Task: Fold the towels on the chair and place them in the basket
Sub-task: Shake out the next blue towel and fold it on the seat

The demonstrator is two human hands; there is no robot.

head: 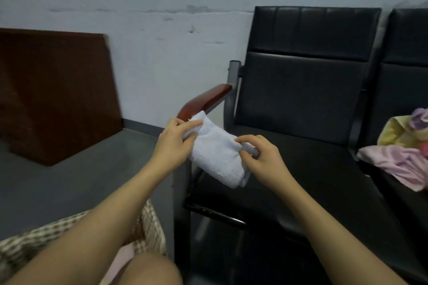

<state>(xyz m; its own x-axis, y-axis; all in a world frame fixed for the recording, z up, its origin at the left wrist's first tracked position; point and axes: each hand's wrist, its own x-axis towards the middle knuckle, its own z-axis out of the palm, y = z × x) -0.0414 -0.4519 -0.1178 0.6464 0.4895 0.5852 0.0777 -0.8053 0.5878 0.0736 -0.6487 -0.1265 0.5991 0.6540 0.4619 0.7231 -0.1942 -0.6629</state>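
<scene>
**White towel held up between both hands, basket waiting near left**

Both hands are on the white towel, and it's up in the air, just off the near left corner of the black chair, in front of the reddish armrest. The left hand grips the far left end, fingers curled round the cloth with the index finger laid along the top. The right hand pinches the right edge between thumb and fingertips. The towel looks folded over on itself, its lower end hanging down towards the seat edge.

Down in the near left corner sits the basket, a woven brown-and-cream check, partly hidden behind the left forearm. Inside it, a glimpse of pink cloth; how it lies I can't make out.

Over on the right, on the neighbouring seat, there's a loose heap of towels: pink spread in front, yellow behind, a touch of purple on top. Far left, a dark red board leans against the wall.
</scene>
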